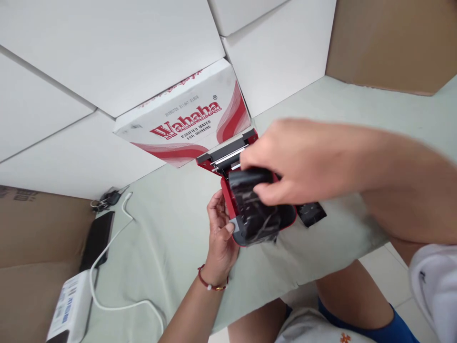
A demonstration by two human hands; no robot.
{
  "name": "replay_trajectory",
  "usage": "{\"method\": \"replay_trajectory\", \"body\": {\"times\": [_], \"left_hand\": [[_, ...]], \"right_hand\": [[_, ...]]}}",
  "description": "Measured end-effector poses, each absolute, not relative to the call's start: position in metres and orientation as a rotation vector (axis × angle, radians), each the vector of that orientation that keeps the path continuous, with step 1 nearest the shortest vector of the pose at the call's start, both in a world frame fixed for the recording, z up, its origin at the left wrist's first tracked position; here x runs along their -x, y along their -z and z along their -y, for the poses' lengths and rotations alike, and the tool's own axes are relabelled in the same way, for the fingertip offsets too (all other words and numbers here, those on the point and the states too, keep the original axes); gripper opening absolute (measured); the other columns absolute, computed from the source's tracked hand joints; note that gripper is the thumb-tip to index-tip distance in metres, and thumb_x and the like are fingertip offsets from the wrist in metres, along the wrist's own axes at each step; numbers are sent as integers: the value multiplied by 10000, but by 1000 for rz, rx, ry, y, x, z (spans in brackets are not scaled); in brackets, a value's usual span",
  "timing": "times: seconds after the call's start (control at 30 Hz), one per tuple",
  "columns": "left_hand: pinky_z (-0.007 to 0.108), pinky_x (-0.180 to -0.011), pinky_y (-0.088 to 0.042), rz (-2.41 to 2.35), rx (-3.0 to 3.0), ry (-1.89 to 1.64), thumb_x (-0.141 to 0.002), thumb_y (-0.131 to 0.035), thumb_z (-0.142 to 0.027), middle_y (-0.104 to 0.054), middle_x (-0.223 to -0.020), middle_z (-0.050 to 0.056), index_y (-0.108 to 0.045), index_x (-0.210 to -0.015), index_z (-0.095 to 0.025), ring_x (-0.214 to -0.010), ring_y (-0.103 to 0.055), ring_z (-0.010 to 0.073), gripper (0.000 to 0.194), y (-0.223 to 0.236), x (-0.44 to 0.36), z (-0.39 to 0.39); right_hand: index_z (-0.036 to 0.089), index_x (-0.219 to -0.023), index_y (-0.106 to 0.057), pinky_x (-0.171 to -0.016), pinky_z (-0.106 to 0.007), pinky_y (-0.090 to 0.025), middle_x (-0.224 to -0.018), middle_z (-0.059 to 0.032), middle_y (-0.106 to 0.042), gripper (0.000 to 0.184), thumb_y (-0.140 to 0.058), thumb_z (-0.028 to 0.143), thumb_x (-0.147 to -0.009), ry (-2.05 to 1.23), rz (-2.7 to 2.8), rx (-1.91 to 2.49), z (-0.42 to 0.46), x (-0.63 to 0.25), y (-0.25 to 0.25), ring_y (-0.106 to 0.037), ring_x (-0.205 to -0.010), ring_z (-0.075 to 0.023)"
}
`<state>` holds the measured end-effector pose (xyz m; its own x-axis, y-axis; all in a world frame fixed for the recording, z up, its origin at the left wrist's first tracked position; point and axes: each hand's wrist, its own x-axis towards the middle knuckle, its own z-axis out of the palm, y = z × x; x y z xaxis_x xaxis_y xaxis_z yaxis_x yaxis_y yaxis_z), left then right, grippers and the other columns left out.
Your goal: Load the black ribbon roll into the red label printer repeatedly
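A small red device [233,164] with its lid open lies on a pale green cloth [171,228], close to a Wahaha water carton. My left hand [219,228] grips the device's near left edge, thumb against a grey corner; a red cord bracelet sits on that wrist. My right hand [285,162] reaches in from the right and closes its fingers on a shiny black roll [252,205] held over the device's open compartment. A second dark piece [311,213] lies on the cloth just right of the device.
The white and red Wahaha carton [189,119] stands behind the device among plain white boxes. Brown cardboard [32,233] sits at left. A black phone [97,239], white cable [117,267], white charger block [69,305] and keys [107,199] lie left. My knees are below.
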<state>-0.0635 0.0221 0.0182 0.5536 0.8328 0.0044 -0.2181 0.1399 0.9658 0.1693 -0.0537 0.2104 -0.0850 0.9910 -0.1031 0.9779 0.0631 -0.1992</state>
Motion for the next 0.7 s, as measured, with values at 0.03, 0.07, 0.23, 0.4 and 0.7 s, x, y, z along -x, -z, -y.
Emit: {"method": "replay_trajectory", "body": {"times": [0.03, 0.07, 0.23, 0.4, 0.7], "left_hand": [[380, -1161, -553, -635, -1191, -832, -763, -927, -594, -574, -1584, 27, -642, -1445, -407, -1483, -558, 294, 762, -19, 63, -22], [382, -1155, -558, -630, -1183, -825, -755, -932, -599, -567, -1590, 28, -640, -1446, -409, -1480, -557, 295, 775, -19, 63, -22], [423, -1228, -518, -634, -1183, -799, -748, -936, -619, -534, -1620, 30, -623, -1449, -415, -1525, -509, 306, 795, -21, 63, -23], [410, -1194, -539, -629, -1194, -810, -755, -931, -627, -551, -1593, 21, -630, -1434, -420, -1484, -539, 294, 771, -20, 63, -23], [357, -1133, -567, -630, -1166, -847, -742, -951, -587, -584, -1542, 32, -670, -1423, -397, -1414, -579, 277, 760, -19, 62, -23]], "right_hand": [[154, -1108, -826, -683, -299, -408, -799, -6, -765, 226, -741, 325, -987, -272, 2209, 2137, 58, -186, -216, -650, -720, -146], [156, -1129, -833, -698, -301, -398, -784, 15, -755, 246, -777, 339, -975, -226, 2175, 2213, 59, -207, -217, -631, -707, -127], [116, -1121, -869, -757, -309, -411, -903, -27, -811, 227, -866, 186, -905, -622, 2027, 2594, 30, -299, -167, -665, -766, -133], [79, -1198, -854, -773, -316, -438, -1037, -83, -824, 331, -876, 158, -878, -959, 2007, 2759, -1, -294, -128, -712, -882, -195], [125, -1357, -801, -865, -383, -491, -1230, -132, -824, 533, -904, 213, -841, -905, 2290, 2508, -4, -237, -136, -747, -1059, -297]]}}
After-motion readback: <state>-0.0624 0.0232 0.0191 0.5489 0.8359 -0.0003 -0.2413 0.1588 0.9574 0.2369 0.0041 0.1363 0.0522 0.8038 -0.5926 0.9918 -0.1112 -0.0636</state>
